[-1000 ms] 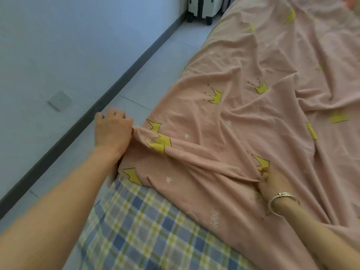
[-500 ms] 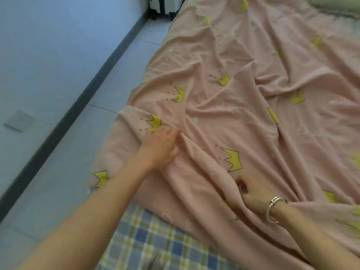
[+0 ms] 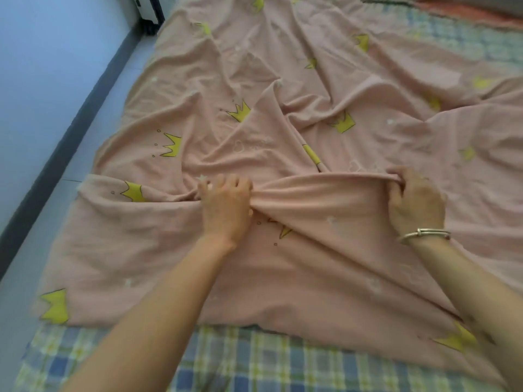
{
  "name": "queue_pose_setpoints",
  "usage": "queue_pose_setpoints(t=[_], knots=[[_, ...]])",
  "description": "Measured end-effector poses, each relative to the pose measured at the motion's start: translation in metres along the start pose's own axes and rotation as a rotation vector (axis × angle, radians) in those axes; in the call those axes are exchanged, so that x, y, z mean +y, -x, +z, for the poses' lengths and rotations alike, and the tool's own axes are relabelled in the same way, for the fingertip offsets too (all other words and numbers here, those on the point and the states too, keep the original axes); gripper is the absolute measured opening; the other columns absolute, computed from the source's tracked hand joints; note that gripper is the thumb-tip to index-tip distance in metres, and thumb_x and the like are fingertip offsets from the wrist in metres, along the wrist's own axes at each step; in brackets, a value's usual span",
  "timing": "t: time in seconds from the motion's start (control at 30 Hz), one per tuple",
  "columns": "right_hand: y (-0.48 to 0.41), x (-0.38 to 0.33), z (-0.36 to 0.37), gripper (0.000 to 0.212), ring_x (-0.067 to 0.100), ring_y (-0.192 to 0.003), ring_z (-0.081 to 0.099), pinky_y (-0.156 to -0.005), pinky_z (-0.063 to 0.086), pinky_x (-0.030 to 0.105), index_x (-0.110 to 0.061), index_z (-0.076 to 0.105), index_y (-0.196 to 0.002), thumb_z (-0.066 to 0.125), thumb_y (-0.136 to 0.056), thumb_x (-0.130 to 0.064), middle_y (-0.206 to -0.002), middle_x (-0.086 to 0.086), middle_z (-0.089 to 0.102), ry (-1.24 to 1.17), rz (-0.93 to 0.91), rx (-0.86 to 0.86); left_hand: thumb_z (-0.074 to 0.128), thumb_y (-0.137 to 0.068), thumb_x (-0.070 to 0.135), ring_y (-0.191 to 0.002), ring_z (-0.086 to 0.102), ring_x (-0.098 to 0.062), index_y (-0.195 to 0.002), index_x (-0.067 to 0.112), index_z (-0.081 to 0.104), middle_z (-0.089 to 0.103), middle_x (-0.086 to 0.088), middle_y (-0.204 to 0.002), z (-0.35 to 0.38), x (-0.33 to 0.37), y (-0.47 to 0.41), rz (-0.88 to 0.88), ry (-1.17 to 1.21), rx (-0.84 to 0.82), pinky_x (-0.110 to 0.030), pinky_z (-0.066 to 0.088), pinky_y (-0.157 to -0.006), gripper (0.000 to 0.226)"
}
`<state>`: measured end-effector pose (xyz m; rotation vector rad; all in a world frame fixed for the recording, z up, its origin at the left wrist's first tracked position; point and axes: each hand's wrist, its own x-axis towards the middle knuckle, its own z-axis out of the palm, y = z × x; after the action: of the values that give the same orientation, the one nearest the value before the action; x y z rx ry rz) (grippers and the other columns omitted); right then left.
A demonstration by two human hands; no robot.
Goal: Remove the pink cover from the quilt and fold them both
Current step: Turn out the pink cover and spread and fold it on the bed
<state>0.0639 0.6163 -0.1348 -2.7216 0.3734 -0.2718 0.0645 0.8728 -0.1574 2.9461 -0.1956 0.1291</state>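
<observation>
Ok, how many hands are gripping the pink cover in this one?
2. The left hand bunches the pink cover near the middle. The right hand, with a bangle on its wrist, grips the same raised fold further right.

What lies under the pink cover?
A blue-and-yellow plaid sheet shows past the near edge of the pink cover. Whatever lies beneath the rest, the quilt included, is hidden.

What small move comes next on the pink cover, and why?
Probably pull the raised fold toward the near edge: left hand and right hand both grip it, and the pink cover beyond lies wrinkled, slack enough to follow.
</observation>
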Motion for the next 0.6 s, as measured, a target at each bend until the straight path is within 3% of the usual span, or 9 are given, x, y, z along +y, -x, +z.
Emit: queue_pose_setpoints(t=[0.07,0.13,0.17,0.23,0.3,0.4,0.5,0.6], knots=[[-0.005,0.021,-0.001,0.051,0.04,-0.118,0.046,-0.098,0.032,0.044,-0.006,0.047,-0.131,0.041,-0.086,-0.03,-0.128,0.022,0.053,0.001,0.03,-0.137,0.052,-0.077,0.003,-0.113,0.045,-0.033,-0.117,0.008,0.051,0.05,-0.016,-0.118,-0.006,0.014,-0.013,-0.23,-0.047,-0.072,-0.047,0.028,-0.099,0.04],[0.004,0.057,0.0,0.052,0.037,-0.125,0.039,-0.103,0.029,0.044,-0.006,0.039,-0.137,0.04,-0.087,-0.02,-0.136,0.02,0.045,-0.019,0.094,-0.256,0.051,-0.078,0.003,-0.122,0.037,-0.034,-0.13,0.007,0.039,0.039,-0.018,-0.131,0.002,0.03,-0.016,-0.252,-0.077,-0.105,-0.051,0.024,-0.104,0.053],[0.011,0.079,0.0,0.052,0.038,-0.125,0.039,-0.103,0.031,0.044,-0.006,0.038,-0.137,0.04,-0.086,-0.013,-0.136,0.022,0.044,0.001,0.133,-0.306,0.055,-0.075,0.002,-0.119,0.042,-0.035,-0.129,0.007,0.042,0.042,-0.019,-0.13,0.011,0.042,-0.013,-0.176,-0.069,-0.089,-0.052,0.029,-0.101,0.055],[0.028,0.117,-0.001,0.057,0.04,-0.124,0.04,-0.103,0.033,0.046,-0.006,0.034,-0.139,0.046,-0.084,0.0,-0.135,0.025,0.044,0.121,0.211,-0.415,0.061,-0.061,0.002,-0.093,0.059,-0.035,-0.109,0.007,0.057,0.059,-0.017,-0.108,0.037,0.067,0.001,0.039,-0.037,-0.004,-0.049,0.046,-0.081,0.049],[0.034,0.146,-0.004,0.064,0.04,-0.122,0.041,-0.101,0.034,0.045,-0.008,0.03,-0.141,0.05,-0.081,0.004,-0.133,0.024,0.045,0.196,0.233,-0.482,0.049,-0.058,0.016,-0.074,0.063,-0.028,-0.097,0.014,0.052,0.062,-0.007,-0.087,0.054,0.101,0.014,0.199,0.001,-0.013,-0.038,0.051,-0.066,0.039],[0.031,0.179,-0.01,0.063,0.041,-0.118,0.044,-0.096,0.035,0.041,-0.008,0.032,-0.141,0.054,-0.082,0.0,-0.128,0.027,0.049,0.149,0.261,-0.486,0.034,-0.06,0.026,-0.072,0.065,-0.02,-0.096,0.018,0.059,0.064,0.001,-0.085,0.066,0.154,0.027,0.328,0.039,-0.145,-0.037,0.053,-0.064,0.044],[0.012,0.212,-0.018,0.048,0.037,-0.116,0.05,-0.093,0.039,0.038,-0.008,0.046,-0.13,0.06,-0.085,-0.018,-0.126,0.022,0.054,0.118,0.3,-0.532,0.035,-0.066,0.032,-0.073,0.066,-0.019,-0.089,0.017,0.068,0.066,0.0,-0.084,0.073,0.2,0.03,0.339,0.049,-0.211,-0.035,0.054,-0.062,0.043],[0.004,0.242,-0.025,0.042,0.029,-0.12,0.048,-0.097,0.038,0.03,-0.009,0.048,-0.125,0.057,-0.085,-0.016,-0.128,0.015,0.05,0.266,0.135,-0.778,0.033,-0.075,0.029,-0.068,0.065,-0.027,-0.095,0.011,0.061,0.063,-0.009,-0.092,0.079,0.246,0.021,0.273,0.198,-0.312,-0.031,0.051,-0.053,0.039]])
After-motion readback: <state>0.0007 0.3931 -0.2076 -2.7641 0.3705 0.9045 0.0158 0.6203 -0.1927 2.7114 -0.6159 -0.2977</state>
